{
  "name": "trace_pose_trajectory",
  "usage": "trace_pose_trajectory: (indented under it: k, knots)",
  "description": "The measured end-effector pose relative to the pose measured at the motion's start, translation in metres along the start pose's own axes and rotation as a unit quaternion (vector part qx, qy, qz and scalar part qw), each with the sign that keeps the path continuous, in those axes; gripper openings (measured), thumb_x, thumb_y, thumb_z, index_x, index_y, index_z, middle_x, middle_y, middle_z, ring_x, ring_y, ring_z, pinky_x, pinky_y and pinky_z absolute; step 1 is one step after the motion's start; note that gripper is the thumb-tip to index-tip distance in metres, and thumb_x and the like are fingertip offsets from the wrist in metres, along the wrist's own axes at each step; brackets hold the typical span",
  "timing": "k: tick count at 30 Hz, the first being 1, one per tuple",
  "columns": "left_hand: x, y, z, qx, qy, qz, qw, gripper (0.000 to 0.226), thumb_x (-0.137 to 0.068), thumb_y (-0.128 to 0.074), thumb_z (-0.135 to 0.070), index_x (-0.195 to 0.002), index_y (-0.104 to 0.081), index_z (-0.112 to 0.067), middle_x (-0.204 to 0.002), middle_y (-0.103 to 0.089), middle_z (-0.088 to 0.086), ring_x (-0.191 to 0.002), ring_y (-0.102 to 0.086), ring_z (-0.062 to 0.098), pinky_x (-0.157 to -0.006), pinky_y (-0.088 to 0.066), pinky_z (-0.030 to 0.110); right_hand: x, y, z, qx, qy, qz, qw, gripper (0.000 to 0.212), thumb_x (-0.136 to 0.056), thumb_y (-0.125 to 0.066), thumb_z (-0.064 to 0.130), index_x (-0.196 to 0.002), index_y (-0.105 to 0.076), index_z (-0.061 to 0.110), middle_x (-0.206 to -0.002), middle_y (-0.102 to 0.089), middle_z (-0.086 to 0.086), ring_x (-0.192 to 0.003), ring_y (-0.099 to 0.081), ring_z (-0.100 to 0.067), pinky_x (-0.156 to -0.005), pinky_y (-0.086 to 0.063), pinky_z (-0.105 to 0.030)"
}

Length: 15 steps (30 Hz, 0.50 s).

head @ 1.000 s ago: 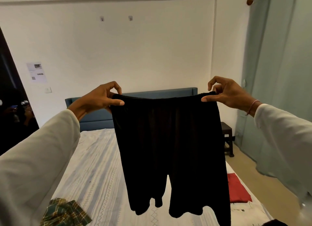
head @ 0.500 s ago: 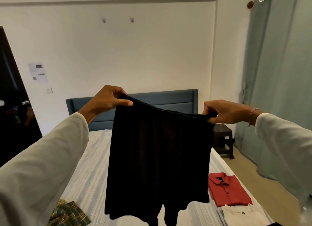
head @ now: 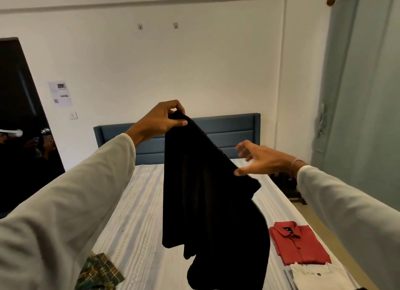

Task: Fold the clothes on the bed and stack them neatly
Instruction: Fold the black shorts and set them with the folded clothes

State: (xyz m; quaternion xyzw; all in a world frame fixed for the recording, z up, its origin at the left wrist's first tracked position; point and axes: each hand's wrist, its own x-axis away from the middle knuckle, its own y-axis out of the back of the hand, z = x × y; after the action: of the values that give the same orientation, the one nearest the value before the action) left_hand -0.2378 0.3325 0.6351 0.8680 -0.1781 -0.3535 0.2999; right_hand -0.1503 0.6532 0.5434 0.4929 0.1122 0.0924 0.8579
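The left hand is raised in mid-air, thumb and curled fingers pinching one end of the waistband of the black shorts. The right hand sits lower and to the right, fingers spread and relaxed; its thumb tip lies at the sloping waistband edge, but it has hold of nothing.

The shorts hang from that single pinch above the middle of the bed. The waistband slants down to the right and the legs droop in loose folds, clear of the striped sheet. By the way it drapes, the cloth looks light, thin and limp, with no stiffness of its own, so it will collapse wherever it is not supported. The ribbed waistband looks the firmest part and the best place to take hold, one hand at each end, so the legs fall straight before folding. The smooth fabric may slide through a loose pinch.

On the right side of the bed, near the edge, a folded red shirt lies flat, and just nearer than it a folded white shirt. A crumpled green plaid garment lies at the near left, not yet folded. The blue headboard stands at the far end.
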Motion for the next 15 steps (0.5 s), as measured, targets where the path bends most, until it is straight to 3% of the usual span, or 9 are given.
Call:
trace_pose_trajectory:
  k: [2,3,4,7,11,15]
  knots:
    - [-0.001,-0.005,-0.006,0.002,0.001,0.024,1.000,0.017,-0.091,-0.073,-0.008,-0.104,-0.062,-0.005,-0.092,-0.070,0.009,-0.083,-0.067,0.015,-0.074,-0.055,0.022,-0.012,-0.020,0.023,-0.021,0.032,-0.029,0.999,0.113,-0.068,-0.075,0.068,-0.156,-0.021,0.022,-0.140,-0.049,0.004,-0.124,-0.052,-0.017,-0.108,-0.045,-0.037]
    - [-0.002,-0.008,-0.008,0.001,0.002,0.035,0.999,0.017,-0.090,-0.073,-0.007,-0.104,-0.062,-0.005,-0.092,-0.071,0.009,-0.083,-0.067,0.015,-0.076,-0.056,0.024,-0.021,-0.031,0.033,-0.024,0.044,-0.038,0.998,0.114,-0.068,-0.074,0.066,-0.157,-0.021,0.019,-0.141,-0.050,0.001,-0.124,-0.052,-0.018,-0.108,-0.045,-0.039]
    - [-0.004,-0.013,-0.011,0.002,0.001,0.045,0.999,0.018,-0.090,-0.073,-0.007,-0.104,-0.062,-0.004,-0.092,-0.071,0.010,-0.082,-0.068,0.015,-0.077,-0.057,0.025,-0.030,-0.038,0.039,-0.026,0.051,-0.043,0.997,0.104,-0.074,-0.075,0.059,-0.155,-0.028,0.015,-0.140,-0.054,-0.003,-0.121,-0.056,-0.020,-0.108,-0.048,-0.040]
    - [-0.002,-0.015,-0.014,-0.005,-0.001,0.056,0.998,0.018,-0.090,-0.073,-0.008,-0.104,-0.062,-0.005,-0.091,-0.071,0.007,-0.084,-0.068,0.016,-0.075,-0.056,0.024,-0.054,-0.062,0.044,-0.053,0.080,-0.086,0.992,0.045,-0.092,-0.072,0.028,-0.130,-0.063,0.005,-0.116,-0.071,-0.010,-0.099,-0.068,-0.025,-0.096,-0.057,-0.042]
    - [0.005,-0.003,-0.007,-0.010,0.004,0.059,0.998,0.017,-0.090,-0.074,-0.010,-0.102,-0.063,-0.008,-0.092,-0.071,0.009,-0.084,-0.067,0.016,-0.077,-0.056,0.025,-0.056,-0.070,0.036,-0.115,0.083,-0.082,0.986,0.023,-0.096,-0.067,0.027,-0.108,-0.064,0.008,-0.097,-0.069,-0.005,-0.088,-0.064,-0.019,-0.082,-0.051,-0.028]
    - [0.010,0.010,0.009,-0.028,0.025,0.038,0.999,0.020,-0.091,-0.073,-0.014,-0.106,-0.063,-0.006,-0.096,-0.069,0.012,-0.086,-0.066,0.017,-0.076,-0.057,0.023,-0.048,-0.063,0.042,-0.134,0.098,-0.057,0.985,0.016,-0.094,-0.068,0.030,-0.100,-0.065,0.015,-0.085,-0.066,0.002,-0.080,-0.063,-0.013,-0.073,-0.049,-0.020]
